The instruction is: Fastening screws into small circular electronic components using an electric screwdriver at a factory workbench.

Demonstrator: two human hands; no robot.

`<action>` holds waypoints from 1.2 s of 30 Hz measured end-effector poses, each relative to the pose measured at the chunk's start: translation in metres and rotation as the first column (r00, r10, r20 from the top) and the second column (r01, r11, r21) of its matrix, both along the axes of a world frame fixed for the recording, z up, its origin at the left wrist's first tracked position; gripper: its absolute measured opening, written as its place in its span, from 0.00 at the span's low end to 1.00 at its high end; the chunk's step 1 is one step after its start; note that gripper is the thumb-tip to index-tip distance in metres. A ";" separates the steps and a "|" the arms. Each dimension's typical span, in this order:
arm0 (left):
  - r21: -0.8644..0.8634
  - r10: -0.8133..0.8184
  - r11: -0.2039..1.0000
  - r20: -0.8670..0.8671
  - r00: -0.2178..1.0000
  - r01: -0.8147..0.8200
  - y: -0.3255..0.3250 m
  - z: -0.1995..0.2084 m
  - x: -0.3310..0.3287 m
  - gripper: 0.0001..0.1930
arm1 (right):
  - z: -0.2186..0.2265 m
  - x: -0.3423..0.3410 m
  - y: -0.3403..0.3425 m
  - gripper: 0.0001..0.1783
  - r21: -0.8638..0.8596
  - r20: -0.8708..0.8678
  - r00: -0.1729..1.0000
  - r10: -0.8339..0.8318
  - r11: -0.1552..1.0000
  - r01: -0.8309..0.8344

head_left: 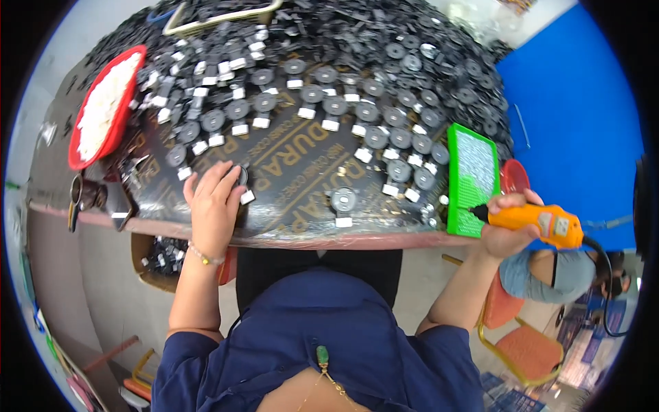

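Note:
My left hand lies on the tabletop with its fingers curled over a black round part, whose white tab sticks out beside the thumb. The fingers hide most of that part. Gripped in my right hand is an orange electric screwdriver with a black cable. Its dark tip points left, over the near end of a green tray that holds many small silvery screws. Between my hands, near the front edge, another round part lies alone with its white tab toward me.
Rows of black round parts with white tabs spread across the table, with a heap of black pieces behind. A red basket of white pieces stands left. A red dish is beside the tray. Behind my right hand, a person is visible.

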State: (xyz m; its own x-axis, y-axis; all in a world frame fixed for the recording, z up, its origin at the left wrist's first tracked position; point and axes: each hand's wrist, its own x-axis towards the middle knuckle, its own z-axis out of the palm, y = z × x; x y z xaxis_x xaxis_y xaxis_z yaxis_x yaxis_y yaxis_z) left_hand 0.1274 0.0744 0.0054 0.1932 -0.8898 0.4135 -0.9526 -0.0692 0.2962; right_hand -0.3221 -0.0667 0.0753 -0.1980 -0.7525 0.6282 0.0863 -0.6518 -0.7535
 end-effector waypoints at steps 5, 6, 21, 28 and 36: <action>-0.004 -0.287 0.957 -0.141 0.948 0.289 -0.021 -0.002 -0.056 0.19 | -0.004 -0.037 -0.015 0.43 -0.032 -0.093 0.973 -0.210 0.978 0.207; -0.009 -0.334 0.941 -0.168 0.928 0.337 -0.025 -0.002 -0.067 0.19 | -0.008 -0.044 -0.017 0.42 -0.009 -0.115 0.965 -0.234 0.972 0.234; -0.044 -0.493 0.869 -0.182 0.851 0.494 -0.052 0.000 -0.131 0.25 | -0.027 -0.056 -0.021 0.40 0.033 -0.097 0.976 -0.196 0.979 0.200; -0.026 -0.431 0.896 -0.287 0.855 0.443 -0.054 0.003 -0.121 0.32 | -0.009 -0.044 -0.010 0.43 -0.005 -0.097 0.977 -0.191 0.982 0.191; -0.014 -0.434 0.893 -0.296 0.851 0.451 -0.057 -0.004 -0.116 0.26 | 0.007 0.066 0.014 0.51 -0.112 0.036 0.933 0.359 0.929 -0.353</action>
State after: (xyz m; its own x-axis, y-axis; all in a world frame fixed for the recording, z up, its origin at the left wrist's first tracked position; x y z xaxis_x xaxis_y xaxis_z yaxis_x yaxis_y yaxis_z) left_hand 0.0117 0.0173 0.0015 -0.1251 -0.9284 0.3500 -0.7620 0.3158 0.5654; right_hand -0.2562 -0.0527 0.0826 0.0348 -0.7123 0.7010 0.3659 -0.6436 -0.6722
